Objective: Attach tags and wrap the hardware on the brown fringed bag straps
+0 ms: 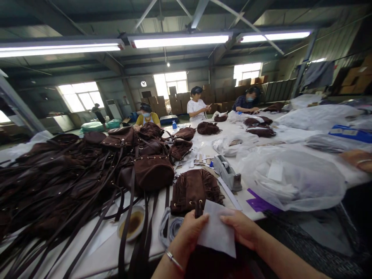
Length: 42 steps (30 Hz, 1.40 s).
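Observation:
Between my two hands is a white sheet of thin paper (217, 230), held tilted over the table's front edge. My left hand (190, 228) pinches its left side, with the thumb on top; a bracelet circles that wrist. On the opposite side my right hand (241, 228) grips the sheet, thumb on its face and fingers behind. Just beyond lies a dark brown fringed suede bag (193, 186) with brass eyelets, its near end close to my left hand. Below the paper is something dark that I cannot make out.
Brown drawstring bags (154, 172) with long straps heap up on the left. A bowl of brown liquid (132, 223) stands among the straps. A grey tape dispenser (228, 172) and a clear plastic bag (293, 178) lie to the right. Several co-workers (198, 108) are across the table.

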Available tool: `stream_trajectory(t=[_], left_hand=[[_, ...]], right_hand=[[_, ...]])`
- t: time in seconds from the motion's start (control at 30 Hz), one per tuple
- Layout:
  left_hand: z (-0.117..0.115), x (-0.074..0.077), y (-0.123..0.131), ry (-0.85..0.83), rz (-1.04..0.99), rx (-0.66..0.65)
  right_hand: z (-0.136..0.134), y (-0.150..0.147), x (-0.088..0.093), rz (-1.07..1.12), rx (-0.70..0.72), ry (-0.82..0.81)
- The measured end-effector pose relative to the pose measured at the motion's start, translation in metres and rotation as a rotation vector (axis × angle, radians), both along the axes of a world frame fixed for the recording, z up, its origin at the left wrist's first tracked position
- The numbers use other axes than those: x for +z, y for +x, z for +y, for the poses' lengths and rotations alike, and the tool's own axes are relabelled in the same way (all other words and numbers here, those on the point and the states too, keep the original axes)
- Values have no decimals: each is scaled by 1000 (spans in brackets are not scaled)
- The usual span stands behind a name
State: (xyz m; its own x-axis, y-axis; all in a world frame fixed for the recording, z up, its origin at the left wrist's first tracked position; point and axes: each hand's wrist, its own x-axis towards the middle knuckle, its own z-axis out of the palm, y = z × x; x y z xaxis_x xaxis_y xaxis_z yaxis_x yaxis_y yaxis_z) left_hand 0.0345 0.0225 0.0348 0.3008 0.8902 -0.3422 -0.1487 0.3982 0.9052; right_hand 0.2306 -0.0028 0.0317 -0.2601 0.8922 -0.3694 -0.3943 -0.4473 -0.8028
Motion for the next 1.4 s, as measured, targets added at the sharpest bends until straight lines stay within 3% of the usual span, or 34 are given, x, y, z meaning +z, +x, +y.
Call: stream_trajectory(t=[0.2, 0.37, 0.5, 0.63, 0.7, 0.8, 0.9, 1.03, 1.13, 1.27, 1.4], left_hand=[[5, 27, -11, 87, 404, 52], [7, 42, -14, 245, 615, 3], [-2, 40, -11, 361, 673, 29], [-25, 36, -13, 458, 687, 155], [-37, 29, -17, 421, 661, 238], [-52, 9, -23, 201, 519, 299], [-55, -12, -21, -20, 361, 338], [-41, -26, -14, -71, 156, 390], [-28, -23, -17, 36, 119, 410], [-20, -11, -23, 213, 263, 365], [-18, -1, -25, 261, 336, 353]], right_hand=[[-18, -19, -15, -228, -214, 64], [-32, -47, -20, -113, -326, 9], [-32, -76, -19, 163, -407, -30], [-21, -87, -22, 263, -486, -38], [-16, -86, -25, 281, -529, -45], [-13, -86, -27, 281, -561, -75], [-16, -90, -27, 274, -532, -80], [-19, -83, -22, 295, -404, -22], [-13, -60, -10, 357, -213, -63], [10, -37, 7, 267, 58, -116], [32, -41, 9, 10, 90, -42]])
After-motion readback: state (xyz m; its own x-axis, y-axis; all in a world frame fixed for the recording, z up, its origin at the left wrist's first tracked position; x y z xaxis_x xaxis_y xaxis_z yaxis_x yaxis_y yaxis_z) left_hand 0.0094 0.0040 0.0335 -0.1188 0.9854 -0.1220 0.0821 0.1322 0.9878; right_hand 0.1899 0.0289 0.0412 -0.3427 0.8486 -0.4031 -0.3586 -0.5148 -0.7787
